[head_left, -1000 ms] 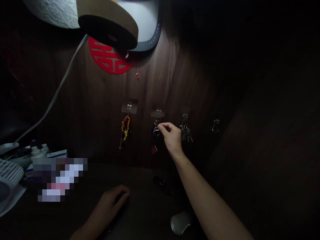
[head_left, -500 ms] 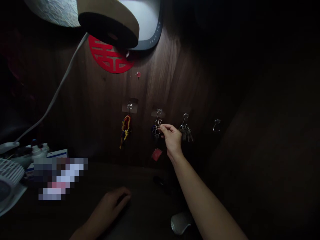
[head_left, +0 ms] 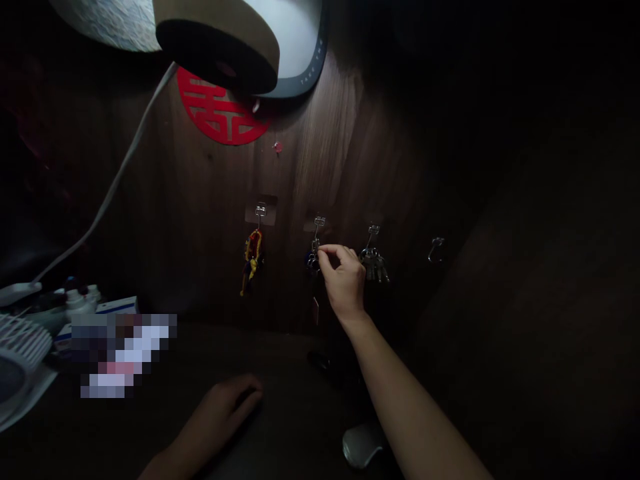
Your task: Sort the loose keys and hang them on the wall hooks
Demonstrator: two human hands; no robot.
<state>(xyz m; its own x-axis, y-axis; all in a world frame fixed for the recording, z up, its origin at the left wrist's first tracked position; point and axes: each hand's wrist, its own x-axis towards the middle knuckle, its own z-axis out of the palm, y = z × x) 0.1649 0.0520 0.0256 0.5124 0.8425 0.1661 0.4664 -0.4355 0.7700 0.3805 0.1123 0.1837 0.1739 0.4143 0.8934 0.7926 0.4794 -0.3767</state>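
"TAKE" reads off the dark rim (head_left: 306,80) up top, next word unclear; my right hand (head_left: 345,280) has its fingers pinching the keychain (head_left: 313,261) under the second hook (head_left: 319,223), silver keys (head_left: 376,267) crowding close rightward, open wall (head_left: 287,273) leftward; my left hand (head_left: 223,407) lies loosely curled, thumb slightly apart, low over the table (head_left: 185,353).

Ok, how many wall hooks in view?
4, left to right: first hook with yellow-red cord, second hook above the right hand, third hook with keys, fourth hook far right. Darkness may hide more.
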